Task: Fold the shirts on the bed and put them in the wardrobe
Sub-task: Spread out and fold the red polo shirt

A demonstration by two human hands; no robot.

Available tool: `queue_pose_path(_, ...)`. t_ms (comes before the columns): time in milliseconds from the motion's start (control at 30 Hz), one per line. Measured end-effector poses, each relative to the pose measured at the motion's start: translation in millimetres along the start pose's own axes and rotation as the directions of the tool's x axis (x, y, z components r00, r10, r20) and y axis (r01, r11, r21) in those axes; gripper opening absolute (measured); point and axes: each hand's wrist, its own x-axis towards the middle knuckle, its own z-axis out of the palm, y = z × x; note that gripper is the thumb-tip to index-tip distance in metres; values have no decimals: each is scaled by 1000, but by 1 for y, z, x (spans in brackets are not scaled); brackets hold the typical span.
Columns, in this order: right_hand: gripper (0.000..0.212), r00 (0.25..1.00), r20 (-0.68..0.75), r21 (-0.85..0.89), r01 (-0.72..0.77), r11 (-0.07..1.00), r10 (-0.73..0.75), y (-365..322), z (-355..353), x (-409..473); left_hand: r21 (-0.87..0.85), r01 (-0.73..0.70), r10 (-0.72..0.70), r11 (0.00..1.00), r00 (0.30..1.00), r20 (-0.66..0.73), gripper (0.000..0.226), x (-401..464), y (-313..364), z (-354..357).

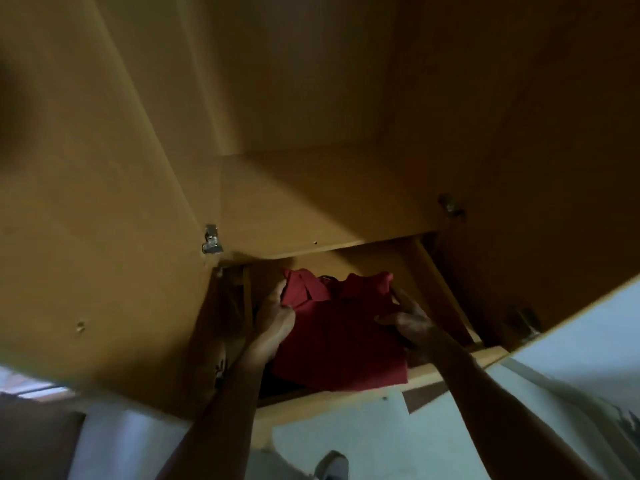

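Note:
A folded red collared shirt lies in the lower compartment of the open wooden wardrobe, its near edge hanging slightly over the compartment's front lip. My left hand grips the shirt's left side near the collar, thumb on top. My right hand holds the shirt's right edge, fingers reaching to its far corner. Something dark lies under the shirt, mostly hidden.
An empty shelf board sits just above the shirt. Both wardrobe doors stand open, left and right, with metal hinges. Pale floor and my foot show below.

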Motion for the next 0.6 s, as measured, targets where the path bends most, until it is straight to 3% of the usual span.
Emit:
queue_pose_path(133, 81, 990, 88, -111, -97, 989, 107, 12, 11, 60, 52, 59, -52, 997, 992, -118, 74, 31, -36, -4)
queue_pose_path(200, 99, 963, 121, -280, -200, 939, 242, 31, 15, 70, 127, 294, -290, 947, 956, -53, 94, 33, -59, 2)
queue_pose_path(233, 104, 950, 113, -370, -231, 900, 290, 43, 15, 73, 170, 437, -442, 883, 897, -10, 96, 31, -64, 9)
queue_pose_path(267, 103, 945, 98, -446, -237, 863, 311, 53, 15, 74, 249, 489, -506, 836, 862, 5, 95, 23, -67, 15)
queue_pose_path(467, 75, 962, 41, -682, -170, 712, 270, 80, 8, 91, 657, 252, -273, 710, 959, -74, 97, -1, -87, 37)
queue_pose_path(533, 74, 971, 50, -770, -111, 628, 232, 96, 0, 98, 699, 235, -256, 676, 964, -76, 85, -2, -91, 38)
queue_pose_path(600, 81, 973, 94, -829, -40, 558, 209, 131, -14, 119, 754, 209, -256, 623, 965, -56, 59, 0, -95, 40)
